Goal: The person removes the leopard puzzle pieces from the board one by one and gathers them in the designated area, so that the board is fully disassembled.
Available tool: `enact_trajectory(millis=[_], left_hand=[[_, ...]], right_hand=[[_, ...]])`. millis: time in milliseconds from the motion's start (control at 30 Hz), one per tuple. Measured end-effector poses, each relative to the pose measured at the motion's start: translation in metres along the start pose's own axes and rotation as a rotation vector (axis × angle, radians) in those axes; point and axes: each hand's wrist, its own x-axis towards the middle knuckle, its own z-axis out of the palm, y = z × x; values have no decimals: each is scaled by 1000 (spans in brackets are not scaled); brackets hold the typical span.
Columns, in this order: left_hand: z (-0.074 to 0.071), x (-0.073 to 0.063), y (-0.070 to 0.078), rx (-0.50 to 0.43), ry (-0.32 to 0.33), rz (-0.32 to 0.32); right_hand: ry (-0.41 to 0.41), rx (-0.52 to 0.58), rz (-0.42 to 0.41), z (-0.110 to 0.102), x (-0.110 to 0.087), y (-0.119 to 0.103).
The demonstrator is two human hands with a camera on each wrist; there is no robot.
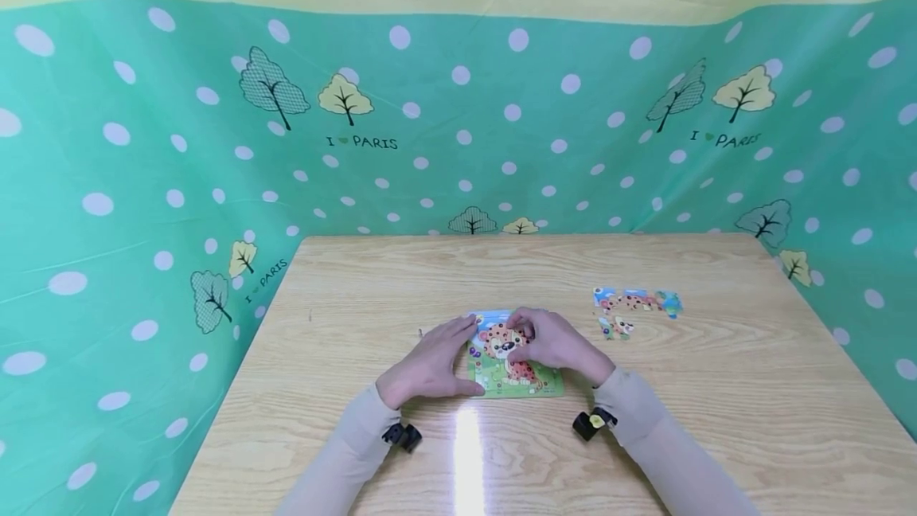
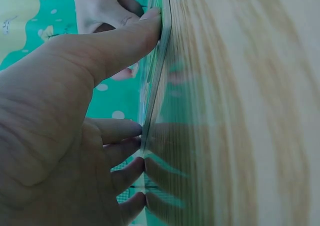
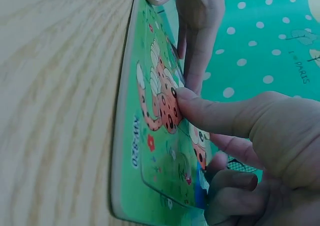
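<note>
A leopard jigsaw board point(image 1: 494, 385) lies flat on the wooden table. My left hand point(image 1: 433, 361) is at its left side, the thumb touching the near left corner and the fairly straight fingers along the left edge. Over the board's upper right part, my right hand point(image 1: 552, 341) pinches a jigsaw piece point(image 3: 198, 148) with spotted leopard print between thumb and forefinger. Its other fingers are curled, and the piece is partly hidden. In the right wrist view the right thumb point(image 3: 192, 104) touches the picture by the leopard's spotted body point(image 3: 167, 106).
To the right of the board lie several loose jigsaw pieces point(image 1: 630, 301), with another piece point(image 1: 616, 328) just nearer. A green dotted cloth point(image 1: 466, 126) hangs behind and beside the table point(image 1: 716, 388). A bright light reflection streaks the tabletop in front of the board.
</note>
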Motion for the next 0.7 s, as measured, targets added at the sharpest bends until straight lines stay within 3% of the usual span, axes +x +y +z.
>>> enact_trajectory(millis=[300,700], left_hand=[[0,0,0,-10,1,3],[0,0,1,-6,-2,-5]], right_hand=[[21,66,-50,2,-2,3],[36,306,-117,3,-6,18]])
